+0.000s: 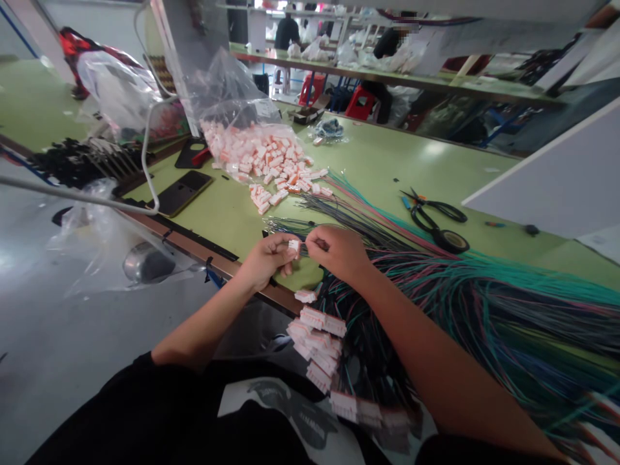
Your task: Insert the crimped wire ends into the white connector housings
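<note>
Between the thumb and fingers of my left hand [271, 259] is a small white connector housing [294, 246]. Just to its right, my right hand [339, 250] pinches a thin wire [303, 243] whose end is at the housing; whether it is inside I cannot tell. Below my hands, a cluster of white and orange connectors [320, 342] on dark wires hangs at the table edge near my lap. Bundles of green, red and black wires [465, 278] run across the table under and beyond my right forearm. Loose connector housings [276, 158] spill from a clear plastic bag [237, 90] ahead.
A phone [186, 192] lies left on the green table [387, 155]. Scissors [431, 210] and a roll of black tape [451, 241] are at the right. A bent metal rod [148, 148] crosses the left side. People sit at a farther bench.
</note>
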The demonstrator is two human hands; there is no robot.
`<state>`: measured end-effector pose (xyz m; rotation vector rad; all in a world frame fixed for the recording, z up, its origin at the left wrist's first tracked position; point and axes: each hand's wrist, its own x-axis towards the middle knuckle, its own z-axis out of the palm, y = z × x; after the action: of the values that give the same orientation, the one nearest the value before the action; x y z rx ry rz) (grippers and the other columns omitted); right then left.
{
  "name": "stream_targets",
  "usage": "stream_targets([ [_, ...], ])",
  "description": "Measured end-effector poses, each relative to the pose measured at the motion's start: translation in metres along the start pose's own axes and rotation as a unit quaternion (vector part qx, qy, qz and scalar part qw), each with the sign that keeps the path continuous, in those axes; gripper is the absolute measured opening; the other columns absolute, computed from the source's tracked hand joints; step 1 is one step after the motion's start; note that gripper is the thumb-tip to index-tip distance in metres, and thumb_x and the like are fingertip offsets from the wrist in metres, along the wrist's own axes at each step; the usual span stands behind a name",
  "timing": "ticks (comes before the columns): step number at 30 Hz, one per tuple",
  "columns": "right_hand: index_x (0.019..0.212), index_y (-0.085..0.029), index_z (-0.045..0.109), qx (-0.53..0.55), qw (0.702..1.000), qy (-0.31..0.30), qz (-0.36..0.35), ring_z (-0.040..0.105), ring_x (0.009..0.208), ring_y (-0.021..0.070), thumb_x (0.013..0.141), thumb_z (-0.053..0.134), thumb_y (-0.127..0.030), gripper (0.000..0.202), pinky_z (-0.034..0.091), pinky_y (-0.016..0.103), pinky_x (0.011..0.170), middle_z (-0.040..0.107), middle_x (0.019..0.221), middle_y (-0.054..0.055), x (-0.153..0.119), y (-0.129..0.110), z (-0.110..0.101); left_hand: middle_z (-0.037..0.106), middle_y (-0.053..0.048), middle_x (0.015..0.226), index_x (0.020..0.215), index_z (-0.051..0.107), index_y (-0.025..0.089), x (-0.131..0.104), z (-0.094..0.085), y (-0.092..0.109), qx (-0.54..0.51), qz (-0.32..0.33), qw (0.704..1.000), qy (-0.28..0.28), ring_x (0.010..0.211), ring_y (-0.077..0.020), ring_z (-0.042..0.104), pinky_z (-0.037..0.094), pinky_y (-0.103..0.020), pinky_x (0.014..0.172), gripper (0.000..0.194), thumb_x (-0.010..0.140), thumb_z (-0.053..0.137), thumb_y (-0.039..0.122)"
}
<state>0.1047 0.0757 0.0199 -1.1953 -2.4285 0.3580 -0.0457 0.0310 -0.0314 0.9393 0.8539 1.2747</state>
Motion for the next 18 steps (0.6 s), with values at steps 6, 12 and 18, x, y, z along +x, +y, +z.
stream_targets([
  [6,0.067,-0.019,0.059,0.009,0.999,-0.029,0.009,0.05,0.061,0.0122,0.077,0.047,-0.024,0.016,0.031,0.025,0.058,0.061,0.065,0.002,0.0,-0.002,0.008,0.053,0.008,0.046,0.079,0.057,0.014,-0.003,0.005,0.004,0.03,-0.013,0.999,0.017,0.033,-0.0042,0.045,0.034,-0.015,0.034,0.042,0.054,0.08,0.039],
  [12,0.079,-0.018,0.066,0.109,0.99,-0.069,0.054,0.057,0.067,0.0138,0.08,0.049,-0.035,0.024,0.039,0.024,0.062,0.068,0.077,0.004,0.01,0.033,-0.021,0.056,0.006,0.052,0.082,0.056,0.013,-0.004,0.005,0.002,0.034,-0.005,0.999,0.018,0.033,-0.0043,0.047,0.033,-0.016,0.033,0.041,0.058,0.077,0.039],
  [18,0.099,-0.014,0.068,-0.185,0.905,0.111,0.366,0.06,0.095,0.0248,0.082,0.042,-0.019,0.032,0.041,0.031,0.074,0.068,0.104,0.014,-0.004,0.131,-0.066,0.058,0.006,0.054,0.082,0.056,0.013,-0.004,0.003,0.001,0.046,0.001,0.999,-0.007,0.034,-0.0044,0.047,0.034,-0.016,0.034,0.043,0.058,0.076,0.043],
])
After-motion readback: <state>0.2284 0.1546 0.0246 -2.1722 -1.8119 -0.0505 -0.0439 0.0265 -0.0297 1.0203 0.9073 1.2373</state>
